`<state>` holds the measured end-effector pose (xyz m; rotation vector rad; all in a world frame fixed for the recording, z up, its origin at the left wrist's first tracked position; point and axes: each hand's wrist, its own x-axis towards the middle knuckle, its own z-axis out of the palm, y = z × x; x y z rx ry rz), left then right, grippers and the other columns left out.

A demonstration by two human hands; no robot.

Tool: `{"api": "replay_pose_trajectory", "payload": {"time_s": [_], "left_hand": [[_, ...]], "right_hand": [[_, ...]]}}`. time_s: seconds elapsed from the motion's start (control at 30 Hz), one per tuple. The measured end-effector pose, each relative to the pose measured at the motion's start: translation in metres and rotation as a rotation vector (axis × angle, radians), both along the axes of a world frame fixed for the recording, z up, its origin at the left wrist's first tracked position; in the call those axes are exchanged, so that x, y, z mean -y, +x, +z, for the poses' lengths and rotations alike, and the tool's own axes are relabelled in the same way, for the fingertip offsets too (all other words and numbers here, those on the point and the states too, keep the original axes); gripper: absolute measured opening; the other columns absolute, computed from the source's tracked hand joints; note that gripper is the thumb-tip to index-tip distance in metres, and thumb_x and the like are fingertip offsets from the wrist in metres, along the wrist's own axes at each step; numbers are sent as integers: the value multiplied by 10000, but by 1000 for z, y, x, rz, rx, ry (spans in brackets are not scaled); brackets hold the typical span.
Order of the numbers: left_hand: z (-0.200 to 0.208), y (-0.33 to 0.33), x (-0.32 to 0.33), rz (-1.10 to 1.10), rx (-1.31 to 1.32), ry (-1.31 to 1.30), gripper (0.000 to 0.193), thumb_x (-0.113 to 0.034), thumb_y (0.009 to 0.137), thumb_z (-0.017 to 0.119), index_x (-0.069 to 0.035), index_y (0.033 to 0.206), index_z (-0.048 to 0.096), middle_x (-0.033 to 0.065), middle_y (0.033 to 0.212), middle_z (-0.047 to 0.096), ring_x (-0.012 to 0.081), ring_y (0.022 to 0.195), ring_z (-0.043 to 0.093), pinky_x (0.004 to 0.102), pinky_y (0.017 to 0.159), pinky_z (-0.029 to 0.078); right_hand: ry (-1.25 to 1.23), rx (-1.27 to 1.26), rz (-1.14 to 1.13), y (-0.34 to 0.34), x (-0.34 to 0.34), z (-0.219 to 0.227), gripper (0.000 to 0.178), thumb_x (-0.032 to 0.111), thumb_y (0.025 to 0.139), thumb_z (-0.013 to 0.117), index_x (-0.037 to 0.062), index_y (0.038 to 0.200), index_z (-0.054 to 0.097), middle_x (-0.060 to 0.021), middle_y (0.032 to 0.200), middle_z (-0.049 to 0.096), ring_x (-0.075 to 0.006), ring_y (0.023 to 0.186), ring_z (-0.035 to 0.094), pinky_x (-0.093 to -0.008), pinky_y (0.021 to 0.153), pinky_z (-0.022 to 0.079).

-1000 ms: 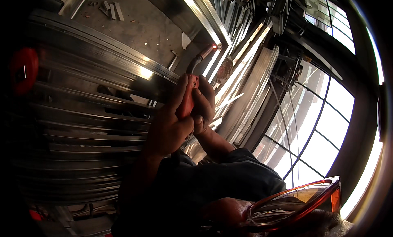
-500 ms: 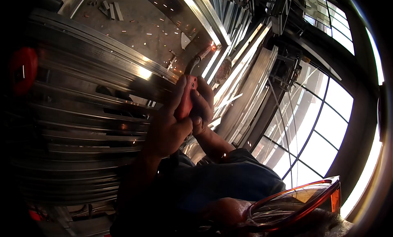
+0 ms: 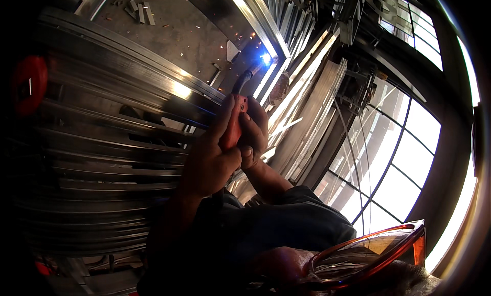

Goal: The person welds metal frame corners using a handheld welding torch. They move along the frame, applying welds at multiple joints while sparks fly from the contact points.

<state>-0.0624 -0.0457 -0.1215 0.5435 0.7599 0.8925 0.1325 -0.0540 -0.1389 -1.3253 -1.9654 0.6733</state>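
Both my hands are wrapped around the red handle of a welding torch (image 3: 233, 128). My left hand (image 3: 208, 160) closes on it from the left, my right hand (image 3: 255, 134) from the right, thumbs near each other. The torch's dark curved neck runs up and right to its nozzle. A bright blue-white arc glows at the tip, against the corner of a shiny metal frame (image 3: 255, 22). Glare hides the exact contact point. A few orange sparks hang around the arc.
Long metal profiles (image 3: 61, 173) lie side by side on the left, near a red tool-like object (image 3: 30, 86). Short metal offcuts (image 3: 140, 12) lie on the floor at the upper left. Stacked bars (image 3: 317, 112) stand right of my hands, before a large paned window (image 3: 399, 152). Orange-rimmed glasses (image 3: 368, 255) show lower right.
The small orange glow at the torch tip has become a bright blue-white arc. Fewer sparks fly over the floor. Both hands keep their grip, almost in the same place.
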Motion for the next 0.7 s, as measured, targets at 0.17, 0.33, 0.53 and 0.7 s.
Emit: {"api": "replay_pose_trajectory", "payload": {"time_s": [0.17, 0.33, 0.53, 0.7], "left_hand": [[-2, 5, 4, 77, -91, 110, 970, -17, 796, 592, -89, 1689, 222, 275, 1591, 470, 352, 1391, 563, 399, 1101, 482], [2, 3, 0, 22, 60, -47, 958, -14, 797, 589, -83, 1685, 237, 269, 1598, 458, 358, 1438, 511, 398, 1160, 424], [0, 1, 1, 6, 27, -34, 965, -5, 792, 587, -101, 1688, 240, 269, 1594, 457, 353, 1379, 566, 405, 1049, 518], [-4, 3, 5, 20, -38, 50, 977, 0, 788, 582, -107, 1692, 227, 278, 1597, 448, 354, 1394, 552, 404, 1051, 515]], "right_hand": [[-3, 7, 17, 2, 0, 1, 726, 593, 1032, 514, -31, 1374, 659, -388, 1500, 452, -501, 1372, 522, -527, 1135, 425], [2, -17, 17, 4, 1, -2, 733, 595, 1032, 516, -36, 1377, 656, -388, 1493, 457, -498, 1370, 524, -525, 1130, 432], [-4, -33, 6, -2, -1, 0, 750, 612, 1028, 524, -49, 1355, 662, -381, 1463, 467, -489, 1351, 533, -529, 1123, 438], [-14, -16, 0, 3, 2, -1, 752, 616, 1026, 526, -48, 1351, 665, -387, 1472, 459, -494, 1368, 521, -524, 1133, 429]]}}
